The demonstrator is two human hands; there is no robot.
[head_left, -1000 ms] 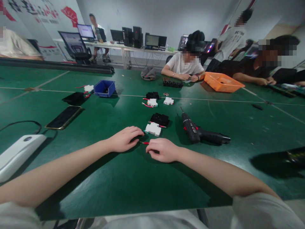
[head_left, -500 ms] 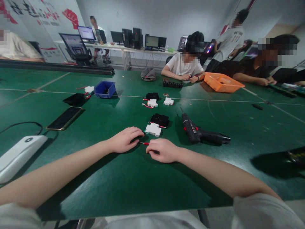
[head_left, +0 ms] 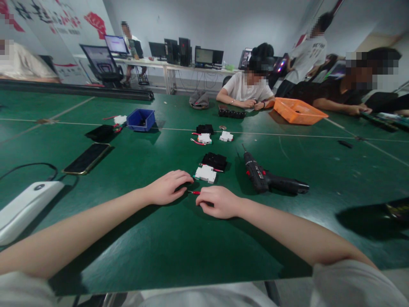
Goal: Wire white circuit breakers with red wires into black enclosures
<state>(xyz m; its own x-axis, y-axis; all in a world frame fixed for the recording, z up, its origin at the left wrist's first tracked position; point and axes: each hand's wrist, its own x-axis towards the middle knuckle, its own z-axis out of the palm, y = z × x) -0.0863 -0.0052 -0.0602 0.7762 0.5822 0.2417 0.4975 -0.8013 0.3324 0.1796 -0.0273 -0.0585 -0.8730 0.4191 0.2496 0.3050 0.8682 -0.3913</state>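
Observation:
My left hand [head_left: 170, 186] rests on the green table [head_left: 153, 251], fingers apart and curved, with nothing visible between them. Facing it, my right hand [head_left: 219, 201] lies with bent fingers over a small red piece with a metal tip [head_left: 195, 192], which sticks out toward the left hand. Whether the fingers pinch this piece or only cover it is hard to tell. Just beyond both hands is a white module [head_left: 205, 174] with a red wire, beside a black housing [head_left: 214, 161]. A black electric screwdriver [head_left: 262, 175] lies right of them.
Farther back are another white module [head_left: 204, 138], a smaller white part [head_left: 226, 136], a blue bin [head_left: 141, 120] and an orange basket [head_left: 298, 111]. At left lie a phone [head_left: 87, 159] and a white device [head_left: 28, 209]. A person [head_left: 247, 87] sits across the table.

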